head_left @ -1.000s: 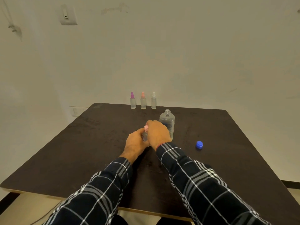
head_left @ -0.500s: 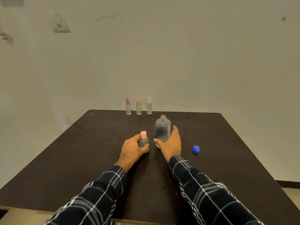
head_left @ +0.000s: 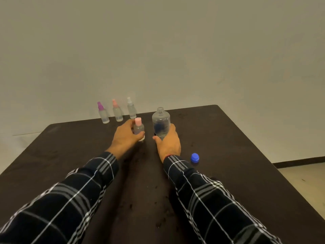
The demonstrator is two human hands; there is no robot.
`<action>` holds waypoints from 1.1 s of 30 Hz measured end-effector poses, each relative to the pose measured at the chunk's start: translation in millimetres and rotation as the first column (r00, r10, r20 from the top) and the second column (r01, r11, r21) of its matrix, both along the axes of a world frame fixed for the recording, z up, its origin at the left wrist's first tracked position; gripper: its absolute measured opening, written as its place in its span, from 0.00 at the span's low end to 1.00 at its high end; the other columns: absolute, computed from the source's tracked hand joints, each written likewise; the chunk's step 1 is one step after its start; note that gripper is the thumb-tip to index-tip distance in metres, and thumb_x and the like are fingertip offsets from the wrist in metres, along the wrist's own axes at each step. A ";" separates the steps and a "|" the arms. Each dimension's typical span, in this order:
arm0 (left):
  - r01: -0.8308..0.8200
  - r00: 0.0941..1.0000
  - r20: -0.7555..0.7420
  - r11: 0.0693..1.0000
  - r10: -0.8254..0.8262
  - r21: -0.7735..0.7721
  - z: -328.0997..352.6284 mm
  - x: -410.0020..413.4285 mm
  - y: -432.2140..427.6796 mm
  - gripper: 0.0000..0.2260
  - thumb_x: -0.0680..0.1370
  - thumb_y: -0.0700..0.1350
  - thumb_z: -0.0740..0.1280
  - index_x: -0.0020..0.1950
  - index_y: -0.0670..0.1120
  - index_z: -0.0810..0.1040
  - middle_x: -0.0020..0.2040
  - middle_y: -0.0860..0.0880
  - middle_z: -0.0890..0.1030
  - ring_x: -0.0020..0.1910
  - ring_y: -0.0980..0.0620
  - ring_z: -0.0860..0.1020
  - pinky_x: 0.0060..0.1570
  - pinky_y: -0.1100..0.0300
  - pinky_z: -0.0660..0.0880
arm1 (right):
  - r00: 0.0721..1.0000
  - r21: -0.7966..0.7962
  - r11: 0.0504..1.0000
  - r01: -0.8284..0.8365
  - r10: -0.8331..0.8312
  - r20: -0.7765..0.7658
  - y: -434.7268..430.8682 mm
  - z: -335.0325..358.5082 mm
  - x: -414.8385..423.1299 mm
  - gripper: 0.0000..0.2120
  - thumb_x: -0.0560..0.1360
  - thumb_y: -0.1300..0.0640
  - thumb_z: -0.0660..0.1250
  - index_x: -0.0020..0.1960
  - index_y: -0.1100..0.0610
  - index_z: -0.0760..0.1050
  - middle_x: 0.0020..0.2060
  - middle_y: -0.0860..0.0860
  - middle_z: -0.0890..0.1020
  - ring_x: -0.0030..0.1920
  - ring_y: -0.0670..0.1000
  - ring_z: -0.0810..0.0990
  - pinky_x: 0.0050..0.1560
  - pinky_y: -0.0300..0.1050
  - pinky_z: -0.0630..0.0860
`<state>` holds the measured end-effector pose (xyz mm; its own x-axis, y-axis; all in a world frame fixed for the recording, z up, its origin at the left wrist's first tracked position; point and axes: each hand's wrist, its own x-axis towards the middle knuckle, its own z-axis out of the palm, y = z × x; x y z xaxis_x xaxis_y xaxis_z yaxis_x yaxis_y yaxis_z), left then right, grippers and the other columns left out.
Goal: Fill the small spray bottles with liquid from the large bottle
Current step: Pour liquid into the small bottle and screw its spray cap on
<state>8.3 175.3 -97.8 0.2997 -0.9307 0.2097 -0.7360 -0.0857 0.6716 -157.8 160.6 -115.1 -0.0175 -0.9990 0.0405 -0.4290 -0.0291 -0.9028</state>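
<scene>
Now our left hand [head_left: 125,138] grips the capped small bottle [head_left: 139,128], right hand [head_left: 169,143] the large bottle [head_left: 161,122] at three o'clock; uncapping likely next.

Dark brown table [head_left: 246,155], top scuffed and dotted with small marks. Behind it, plain off-white wall [head_left: 158,50]. Far right, a patch of light floor [head_left: 302,175], bordered by a dark skirting strip [head_left: 299,163] along the wall's foot.
</scene>
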 end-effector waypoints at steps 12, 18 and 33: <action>-0.027 0.998 -0.063 0.996 0.022 -0.088 3.0 0.5 -146.8 0.21 0.76 0.48 0.74 0.66 0.46 0.73 0.60 0.46 0.80 0.58 0.45 0.79 0.62 0.50 0.77 | 0.994 -0.053 0.993 0.104 -0.107 -0.039 -33.6 -10.1 4.6 0.32 0.74 0.49 0.73 0.72 0.49 0.61 0.66 0.50 0.74 0.63 0.54 0.76 0.60 0.53 0.76; -0.098 0.991 -0.097 0.990 0.088 -0.099 -3.2 -0.2 -170.1 0.21 0.77 0.48 0.73 0.67 0.45 0.72 0.61 0.45 0.80 0.59 0.44 0.79 0.59 0.55 0.75 | 0.993 -0.067 0.993 0.099 -0.103 -0.060 -34.5 -12.1 4.5 0.34 0.73 0.49 0.73 0.73 0.50 0.60 0.67 0.50 0.73 0.65 0.54 0.75 0.63 0.53 0.75; -0.148 0.982 -0.137 0.982 0.132 -0.114 -21.4 -2.8 -177.3 0.21 0.78 0.48 0.72 0.68 0.44 0.73 0.63 0.44 0.80 0.61 0.43 0.79 0.63 0.50 0.74 | 0.993 -0.078 0.993 0.092 -0.098 -0.072 -33.7 -14.0 0.7 0.35 0.73 0.48 0.74 0.74 0.49 0.59 0.68 0.48 0.72 0.66 0.53 0.75 0.64 0.51 0.75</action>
